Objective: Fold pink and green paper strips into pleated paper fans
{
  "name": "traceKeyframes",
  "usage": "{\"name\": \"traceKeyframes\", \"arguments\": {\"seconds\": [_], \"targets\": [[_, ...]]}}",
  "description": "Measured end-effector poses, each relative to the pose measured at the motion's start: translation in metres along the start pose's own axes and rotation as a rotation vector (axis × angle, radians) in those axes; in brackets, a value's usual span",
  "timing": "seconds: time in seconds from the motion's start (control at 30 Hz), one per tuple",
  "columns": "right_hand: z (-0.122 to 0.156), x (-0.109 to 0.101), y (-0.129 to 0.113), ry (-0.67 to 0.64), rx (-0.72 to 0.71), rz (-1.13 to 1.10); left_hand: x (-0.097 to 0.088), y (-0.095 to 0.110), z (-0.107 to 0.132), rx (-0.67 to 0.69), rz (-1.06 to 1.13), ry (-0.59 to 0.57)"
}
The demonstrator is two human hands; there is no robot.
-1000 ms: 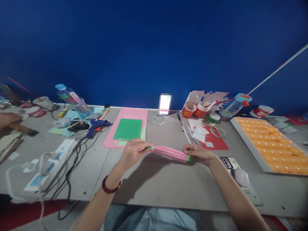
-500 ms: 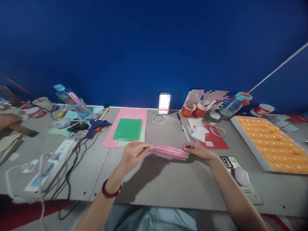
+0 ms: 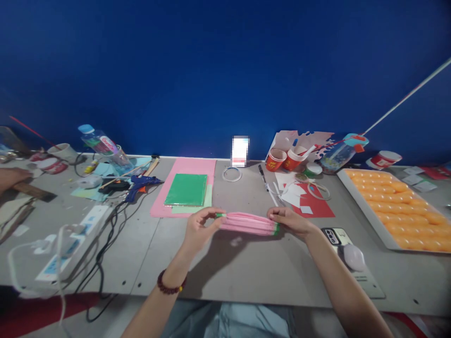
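Observation:
A pleated strip of pink paper (image 3: 248, 223) with green ends is stretched between my hands, a little above the grey table. My left hand (image 3: 201, 228) pinches its left end between thumb and fingers. At the right end, the thumb and fingers of my right hand (image 3: 291, 220) are closed on the paper near its green edge. Behind my left hand lies a green packet of paper (image 3: 186, 189) on pink sheets (image 3: 172, 165). A phone with a pale case (image 3: 354, 263) lies beside my right forearm.
On the left are a blue glue gun (image 3: 143, 187), a power strip (image 3: 75, 244) with cables and a leaning bottle (image 3: 105, 146). Another person's hand (image 3: 14, 176) is at the far left. Red paper cups (image 3: 276, 160), a wire coil (image 3: 231, 174) and a tray of orange balls (image 3: 387, 245) stand around.
My left hand has shifted slightly right and its thumb has moved along the strip. The pleated paper has tilted, showing more of its pink face. My right hand stays nearly still.

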State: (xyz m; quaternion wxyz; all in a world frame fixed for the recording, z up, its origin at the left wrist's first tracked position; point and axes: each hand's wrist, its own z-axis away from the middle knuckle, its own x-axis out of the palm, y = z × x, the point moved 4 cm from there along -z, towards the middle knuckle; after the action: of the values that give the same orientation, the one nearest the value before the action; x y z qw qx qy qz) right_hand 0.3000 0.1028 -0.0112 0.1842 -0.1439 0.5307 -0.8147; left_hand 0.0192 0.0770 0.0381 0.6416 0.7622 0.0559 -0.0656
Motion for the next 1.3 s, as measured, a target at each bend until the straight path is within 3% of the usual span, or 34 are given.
{"name": "traceKeyframes", "arguments": {"seconds": [0.17,0.3,0.43,0.6,0.87,1.3], "targets": [[-0.001,-0.002,0.003,0.027,-0.001,-0.016,0.005,-0.008,0.0,-0.062,0.022,0.019],[-0.002,-0.002,0.004,0.048,-0.038,-0.025,0.002,-0.005,-0.002,-0.018,0.055,0.082],[-0.002,-0.003,0.003,0.093,-0.108,-0.102,0.0,-0.008,-0.001,-0.09,0.131,0.136],[-0.001,-0.002,-0.002,0.06,-0.238,-0.088,-0.003,-0.015,0.0,-0.137,0.215,0.196],[0.0,0.002,-0.013,0.31,-0.348,0.01,-0.016,-0.024,-0.002,-0.134,0.275,0.26],[0.004,0.006,-0.02,0.531,-0.541,0.255,-0.021,-0.048,-0.003,-0.177,0.314,0.321]]}}
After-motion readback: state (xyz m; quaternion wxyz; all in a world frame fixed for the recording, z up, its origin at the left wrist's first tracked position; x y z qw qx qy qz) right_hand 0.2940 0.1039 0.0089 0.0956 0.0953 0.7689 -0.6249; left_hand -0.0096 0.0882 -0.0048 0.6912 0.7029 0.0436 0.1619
